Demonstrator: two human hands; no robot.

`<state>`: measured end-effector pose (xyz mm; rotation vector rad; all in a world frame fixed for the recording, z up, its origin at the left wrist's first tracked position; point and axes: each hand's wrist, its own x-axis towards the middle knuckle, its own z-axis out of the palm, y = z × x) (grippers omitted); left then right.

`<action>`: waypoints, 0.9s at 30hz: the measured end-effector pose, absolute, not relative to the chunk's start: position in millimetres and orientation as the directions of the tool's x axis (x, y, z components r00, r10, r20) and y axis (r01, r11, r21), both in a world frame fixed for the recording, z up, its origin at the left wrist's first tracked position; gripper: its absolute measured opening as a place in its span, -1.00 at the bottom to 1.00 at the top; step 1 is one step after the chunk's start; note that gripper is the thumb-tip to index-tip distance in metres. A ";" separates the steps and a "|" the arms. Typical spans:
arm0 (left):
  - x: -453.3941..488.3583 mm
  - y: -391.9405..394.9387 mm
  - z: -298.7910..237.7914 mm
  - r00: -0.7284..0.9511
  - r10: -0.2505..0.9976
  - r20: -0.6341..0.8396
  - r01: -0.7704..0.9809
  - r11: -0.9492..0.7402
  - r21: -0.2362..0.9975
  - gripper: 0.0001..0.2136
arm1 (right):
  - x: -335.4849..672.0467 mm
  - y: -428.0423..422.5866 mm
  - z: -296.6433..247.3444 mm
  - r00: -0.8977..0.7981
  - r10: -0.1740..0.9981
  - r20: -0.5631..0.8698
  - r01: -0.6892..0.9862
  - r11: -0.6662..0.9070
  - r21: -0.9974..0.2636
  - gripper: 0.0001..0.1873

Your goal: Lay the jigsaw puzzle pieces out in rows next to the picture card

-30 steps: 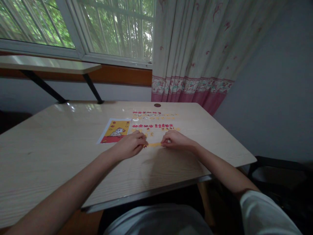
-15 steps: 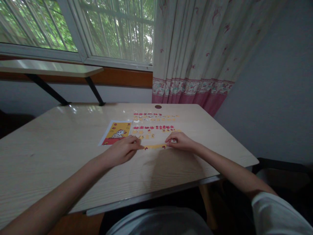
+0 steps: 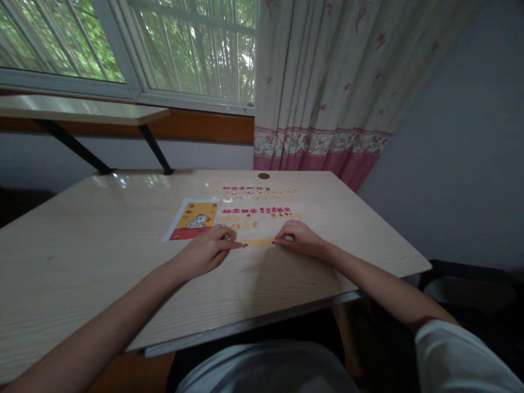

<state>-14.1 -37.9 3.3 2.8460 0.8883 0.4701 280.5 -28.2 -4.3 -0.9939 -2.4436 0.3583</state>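
Observation:
A joined strip of yellow jigsaw puzzle pieces [image 3: 259,242] with dark red ends lies flat on the table between my two hands. My left hand [image 3: 215,245] rests at its left end, thumb and index finger together on the red-cornered piece there. At the right end, my right hand [image 3: 301,238] pinches the red-marked end piece, partly hidden by its fingertips. Beyond the hands, loose puzzle pieces lie in rows: red ones [image 3: 256,210], yellow ones [image 3: 248,224] and, farther back, pale and yellow ones [image 3: 257,194].
A printed picture sheet [image 3: 192,219] of a white animal on yellow and red lies left of the pieces, partly under my left hand. A raised shelf [image 3: 82,112] stands back left on dark legs. A round dark grommet [image 3: 264,176] sits near the table's far edge, before a curtain [image 3: 319,120].
My right fingertips have shifted slightly left, now over the red mark at the strip's right end. My left hand stays at the left end. The whole view has moved a little.

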 end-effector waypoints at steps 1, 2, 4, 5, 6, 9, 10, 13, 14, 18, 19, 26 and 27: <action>-13.8 -37.8 3.3 0.780 0.570 0.259 0.533 -0.821 0.202 -0.66 | 280.7 -28.1 -4.6 -0.628 0.702 0.335 0.585 0.710 -0.392 -0.87; -13.2 -37.7 3.4 0.780 0.568 0.262 0.533 -0.823 0.198 -0.67 | 281.1 -28.0 -5.1 -0.630 0.694 0.348 0.583 0.719 -0.379 -0.87; -11.4 -38.0 4.2 0.780 0.565 0.268 0.531 -0.825 0.194 -0.67 | 282.2 -28.2 -6.4 -0.634 0.672 0.382 0.569 0.740 -0.357 -0.86; -10.3 -38.4 4.8 0.781 0.564 0.270 0.529 -0.826 0.194 -0.67 | 282.7 -28.6 -7.0 -0.637 0.660 0.399 0.560 0.752 -0.349 -0.85; -9.2 -39.0 5.3 0.779 0.565 0.272 0.530 -0.825 0.195 -0.67 | 283.1 -29.1 -7.5 -0.643 0.646 0.411 0.548 0.764 -0.342 -0.83; -6.7 -40.6 5.6 0.777 0.566 0.276 0.534 -0.825 0.188 -0.67 | 283.2 -31.8 -7.9 -0.692 0.593 0.411 0.501 0.805 -0.318 -0.80; -6.3 -41.0 5.2 0.777 0.566 0.275 0.536 -0.825 0.182 -0.67 | 282.9 -32.8 -7.5 -0.711 0.576 0.403 0.487 0.817 -0.307 -0.80; -5.7 -41.4 3.3 0.784 0.565 0.258 0.542 -0.825 0.162 -0.67 | 282.3 -35.1 -5.3 -0.746 0.545 0.383 0.473 0.838 -0.273 -0.79; -5.5 -41.6 2.9 0.787 0.565 0.248 0.544 -0.825 0.153 -0.67 | 282.3 -35.6 -4.4 -0.750 0.543 0.378 0.475 0.840 -0.262 -0.78; -3.0 -42.9 2.9 0.791 0.566 0.235 0.554 -0.824 0.118 -0.70 | 283.2 -35.9 -1.3 -0.767 0.531 0.360 0.486 0.848 -0.213 -0.77; -2.0 -43.2 3.0 0.788 0.567 0.241 0.558 -0.823 0.111 -0.70 | 283.5 -35.8 -0.8 -0.770 0.530 0.355 0.491 0.848 -0.199 -0.76; 3.6 -41.7 1.3 0.758 0.588 0.280 0.592 -0.802 0.082 -0.71 | 285.6 -31.8 -1.7 -0.747 0.583 0.319 0.575 0.808 -0.129 -0.72; 4.0 -41.5 1.1 0.755 0.593 0.279 0.597 -0.798 0.081 -0.70 | 285.7 -31.3 -1.8 -0.741 0.592 0.316 0.587 0.800 -0.123 -0.72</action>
